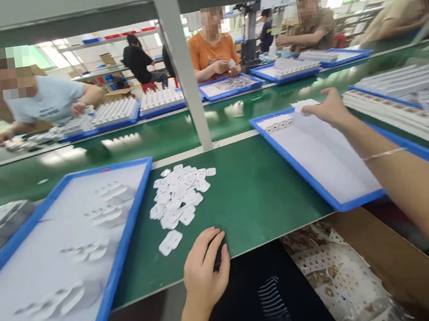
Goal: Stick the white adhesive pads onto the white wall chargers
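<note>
My left hand point(204, 266) rests on the near edge of the green bench, fingers curled, just right of a single small white plastic part point(170, 242). A loose pile of the same white parts point(181, 193) lies beyond it. My right hand point(327, 107) reaches out to the far corner of a blue-rimmed tray point(337, 205) and holds a white part point(303, 105) over a short row of parts point(278, 124) set there.
A second blue-rimmed tray point(129, 228) with several white parts sits at the left. A grey post point(183, 65) rises behind the pile. Stacked trays point(406, 100) lie at the right. An open carton point(368, 266) stands below the bench. Other people work across the green conveyor point(149, 137).
</note>
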{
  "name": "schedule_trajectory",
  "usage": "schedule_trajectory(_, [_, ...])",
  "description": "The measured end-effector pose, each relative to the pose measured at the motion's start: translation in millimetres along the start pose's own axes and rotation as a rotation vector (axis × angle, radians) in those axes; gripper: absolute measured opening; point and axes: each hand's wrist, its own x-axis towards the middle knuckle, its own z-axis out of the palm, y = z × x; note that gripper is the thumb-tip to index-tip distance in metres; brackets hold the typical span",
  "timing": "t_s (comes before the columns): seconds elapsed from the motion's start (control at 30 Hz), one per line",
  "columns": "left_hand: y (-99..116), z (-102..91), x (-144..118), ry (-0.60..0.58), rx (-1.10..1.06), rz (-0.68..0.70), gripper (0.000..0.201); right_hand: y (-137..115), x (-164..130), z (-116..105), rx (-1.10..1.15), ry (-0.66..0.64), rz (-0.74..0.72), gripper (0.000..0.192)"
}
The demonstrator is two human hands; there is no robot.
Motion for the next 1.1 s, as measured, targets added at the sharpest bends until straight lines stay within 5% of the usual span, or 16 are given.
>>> schedule_trajectory(0.13, [13,-7.4,8,-0.019,0.064,-0.060,0.044,-54,-87,-23,0.046,-0.251,-0.207,0.092])
schedule_trajectory(0.33, [36,-26.1,13,-0.007,0.253,0.000,0.056,-116,-247,-22,0.194,-0.866,-0.667,0.090])
schedule_trajectory(0.47, [36,-33.9,1,-0.004,0.268,-0.025,0.052,-135,-300,-7,0.239,-0.993,-0.823,0.086])
schedule_trajectory(0.73, [7,-30.4,-19,0.076,0.125,-0.153,0.046,-158,-330,13,0.215,-1.012,-0.960,0.088])
schedule_trajectory(0.87, [-2,-15.4,-26,0.141,-0.187,-0.365,0.044,-173,-304,33,0.239,-1.247,-0.933,0.062])
schedule_trajectory(0.93, [3,-10.7,-29,0.201,-0.325,-0.500,0.042,-173,-285,58,0.282,-1.318,-0.832,0.049])
schedule_trajectory(1.03, [7,-6.2,-29,0.331,-0.482,-0.605,0.049,-167,-268,124,0.330,-1.024,-0.822,0.039])
schedule_trajectory(1.1, [6,-5.9,-27,0.412,-0.572,-0.681,0.053,-161,-269,169,0.344,-0.927,-0.949,0.043])
